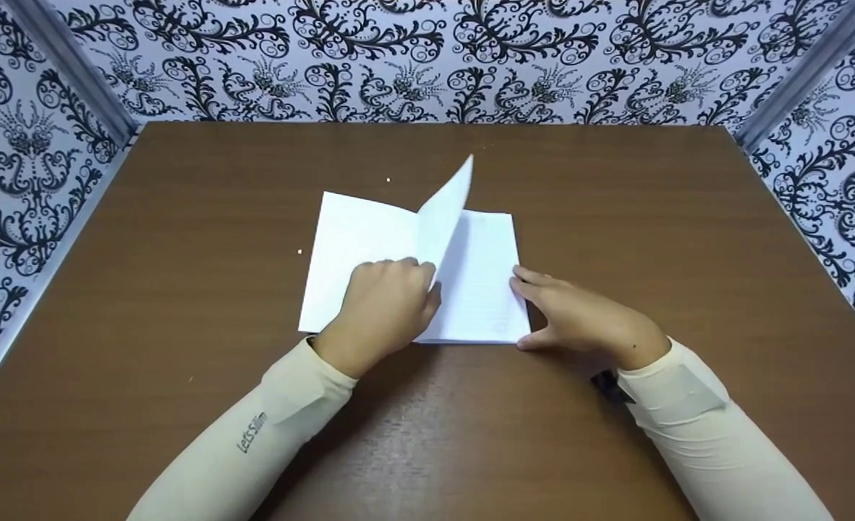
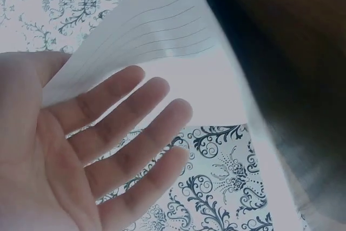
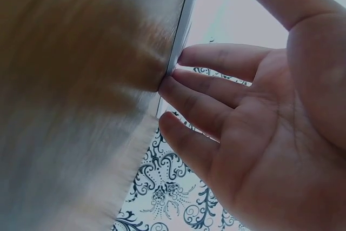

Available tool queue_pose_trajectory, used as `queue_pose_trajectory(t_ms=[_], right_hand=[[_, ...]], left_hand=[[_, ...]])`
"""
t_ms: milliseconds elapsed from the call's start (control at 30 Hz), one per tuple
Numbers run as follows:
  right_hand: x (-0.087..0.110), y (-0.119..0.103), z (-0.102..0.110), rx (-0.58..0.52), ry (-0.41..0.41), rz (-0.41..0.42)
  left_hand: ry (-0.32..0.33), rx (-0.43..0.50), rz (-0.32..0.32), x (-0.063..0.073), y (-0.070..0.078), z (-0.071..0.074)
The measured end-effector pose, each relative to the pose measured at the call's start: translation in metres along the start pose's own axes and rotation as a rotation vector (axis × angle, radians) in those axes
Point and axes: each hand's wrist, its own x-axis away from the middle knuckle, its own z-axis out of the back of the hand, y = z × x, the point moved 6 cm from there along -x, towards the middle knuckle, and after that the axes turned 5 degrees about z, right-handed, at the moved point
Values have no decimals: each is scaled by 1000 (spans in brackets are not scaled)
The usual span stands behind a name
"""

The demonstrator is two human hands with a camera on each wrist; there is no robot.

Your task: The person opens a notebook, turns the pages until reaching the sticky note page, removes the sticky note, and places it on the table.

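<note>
Stretching sideways beneath the loosely spread left hand [image 1: 391, 304] and touching the straight-fingered right hand [image 1: 579, 312], a white lined-paper notebook [image 1: 489, 293] lay open, its raised white page [image 1: 451, 202] against the nearer left.

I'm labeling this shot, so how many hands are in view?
2: the left hand at the raised page of the notebook, the right hand touching its right edge.

Black-scrolled white panels [image 1: 373, 40] and grey posts [image 1: 73, 69] border a brown table [image 1: 615, 202].
</note>
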Motion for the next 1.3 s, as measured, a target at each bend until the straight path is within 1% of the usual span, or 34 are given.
queue_pose_trajectory(t_ms=[100,267,333,400,500,667,767,967,1067,1300], right_hand=[[0,0,0,3,2,2],[-1,-1,0,4,4,5],[0,-1,-1,-9,-1,-4],[0,-1,-1,-22,-8,-15],[1,0,-2,-36,-17,-26],[1,-1,-1,-39,-24,-31],[1,0,-1,-35,-28,-36],[1,0,-2,-29,-37,-37],[1,0,-2,-37,-39,-41],[3,0,-1,-33,-29,-46]], left_hand=[[4,-8,45,-1,-4,6],[-10,6,127,-2,-11,15],[-11,12,147,-2,-13,19],[-1,18,155,-1,-15,23],[21,31,144,-1,-15,27],[85,44,115,3,-15,36],[102,44,106,4,-16,40],[114,7,109,8,-23,42],[111,-22,106,11,-27,42],[63,-93,89,14,-37,40]])
